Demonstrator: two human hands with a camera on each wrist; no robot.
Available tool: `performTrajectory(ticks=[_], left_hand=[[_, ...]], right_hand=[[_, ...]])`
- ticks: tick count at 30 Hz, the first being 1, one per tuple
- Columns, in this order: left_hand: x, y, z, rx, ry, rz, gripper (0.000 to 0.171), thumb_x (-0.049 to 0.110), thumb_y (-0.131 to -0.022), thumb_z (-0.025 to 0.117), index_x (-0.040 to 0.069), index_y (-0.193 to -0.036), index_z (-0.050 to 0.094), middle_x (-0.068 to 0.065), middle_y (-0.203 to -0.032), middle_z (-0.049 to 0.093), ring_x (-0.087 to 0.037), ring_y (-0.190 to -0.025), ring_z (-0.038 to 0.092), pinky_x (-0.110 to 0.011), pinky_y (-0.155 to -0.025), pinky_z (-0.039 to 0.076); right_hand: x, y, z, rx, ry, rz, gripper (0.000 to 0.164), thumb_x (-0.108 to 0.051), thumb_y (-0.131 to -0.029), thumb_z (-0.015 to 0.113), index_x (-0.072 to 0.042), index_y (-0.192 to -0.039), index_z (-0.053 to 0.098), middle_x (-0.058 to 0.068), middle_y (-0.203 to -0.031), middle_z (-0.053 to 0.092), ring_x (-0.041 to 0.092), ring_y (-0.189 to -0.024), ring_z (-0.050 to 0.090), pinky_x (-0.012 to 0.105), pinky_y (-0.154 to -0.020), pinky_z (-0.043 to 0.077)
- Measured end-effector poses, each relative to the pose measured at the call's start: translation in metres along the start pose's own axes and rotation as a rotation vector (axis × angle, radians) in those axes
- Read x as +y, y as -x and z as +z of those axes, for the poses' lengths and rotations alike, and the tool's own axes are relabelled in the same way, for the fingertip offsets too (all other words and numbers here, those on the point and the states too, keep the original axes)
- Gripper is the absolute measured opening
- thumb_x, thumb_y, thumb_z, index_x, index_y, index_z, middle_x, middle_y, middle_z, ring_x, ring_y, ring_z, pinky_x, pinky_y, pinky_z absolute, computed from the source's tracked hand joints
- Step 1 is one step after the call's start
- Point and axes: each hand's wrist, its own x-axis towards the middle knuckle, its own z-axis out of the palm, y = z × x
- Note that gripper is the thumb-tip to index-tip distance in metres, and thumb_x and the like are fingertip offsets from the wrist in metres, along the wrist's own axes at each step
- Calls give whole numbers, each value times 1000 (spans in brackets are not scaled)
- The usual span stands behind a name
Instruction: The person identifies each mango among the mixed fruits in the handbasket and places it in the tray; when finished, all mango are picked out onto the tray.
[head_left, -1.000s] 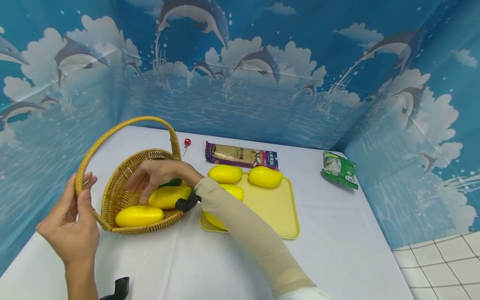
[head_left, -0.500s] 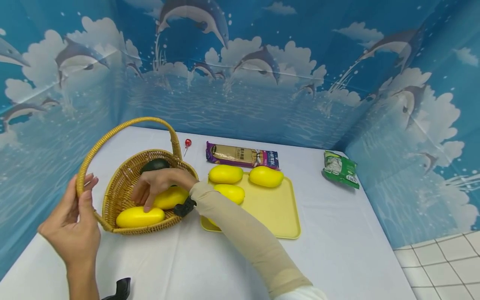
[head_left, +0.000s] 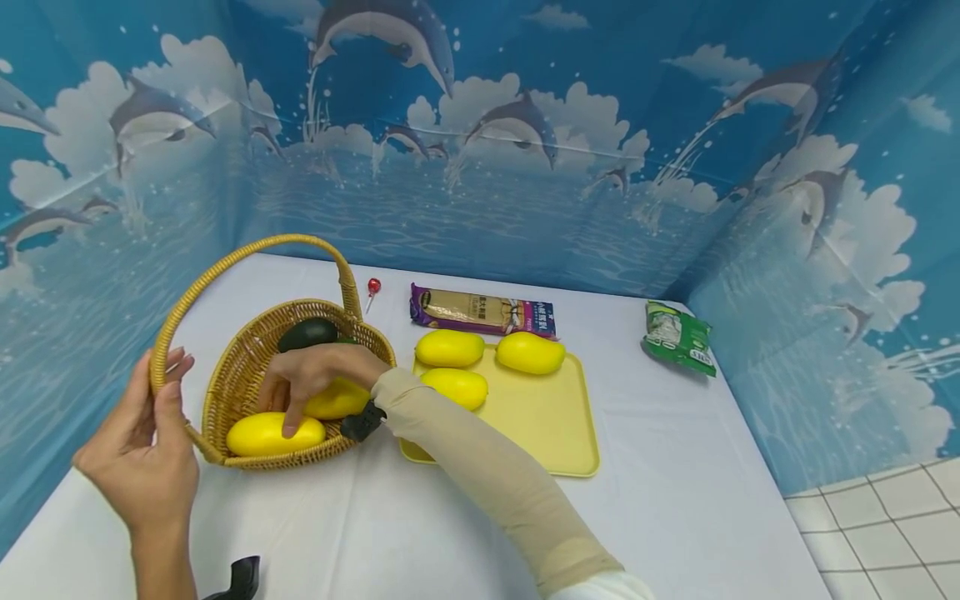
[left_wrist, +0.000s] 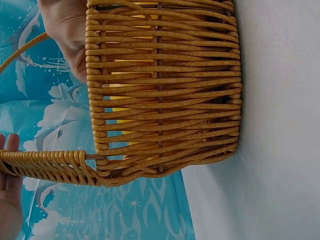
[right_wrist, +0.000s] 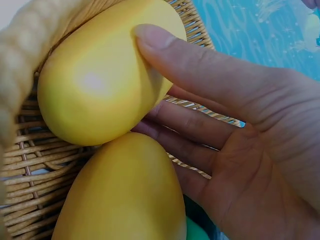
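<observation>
My left hand (head_left: 146,446) holds the handle (head_left: 193,287) of a wicker basket (head_left: 225,400) on the left side of the table. Inside the basket, my right hand (head_left: 318,372) grips the front yellow mango (head_left: 258,435). In the right wrist view, the thumb presses on that mango (right_wrist: 95,85) while the other fingers reach behind it, partly hidden. A second mango (right_wrist: 122,195) lies against the first, under the palm. Behind the hand sits a dark green, avocado-like fruit (head_left: 307,333). Through the weave, the left wrist view shows bits of yellow.
A yellow tray (head_left: 551,417) right of the basket bears several mangoes, partly covered by the right sleeve (head_left: 480,471). Behind are a pasta packet (head_left: 480,312) and a red lollipop (head_left: 373,287). A green snack bag (head_left: 678,337) lies far right. A dolphin-print curtain (head_left: 525,208) stands behind.
My right hand has lowered toward the front mango, its thumb coming down onto it. The dark green fruit has come into view behind the hand. My left hand stays on the handle.
</observation>
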Motion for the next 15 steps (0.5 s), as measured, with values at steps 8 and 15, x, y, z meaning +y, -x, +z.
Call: performTrajectory(ticks=[8,15], left_hand=[[-2,0,1,4,38,4,33,-12,-97,70,-6,-130,73,-27,-122,76,-15,-110,79,-17,-93,60],[0,1,-2,-8,10,-8,35,-12,-98,69,-4,-132,72,-27,-124,76,-14,-111,78,-17,-93,60]], right_hand=[[-3,5,-3,29,35,-48,59,-11,-88,91,-7,-142,70,-1,-126,76,4,-109,70,10,-94,55],[-9,14,-8,36,-2,-140,58,-7,-88,89,-4,-142,69,6,-133,74,8,-112,69,12,-97,55]])
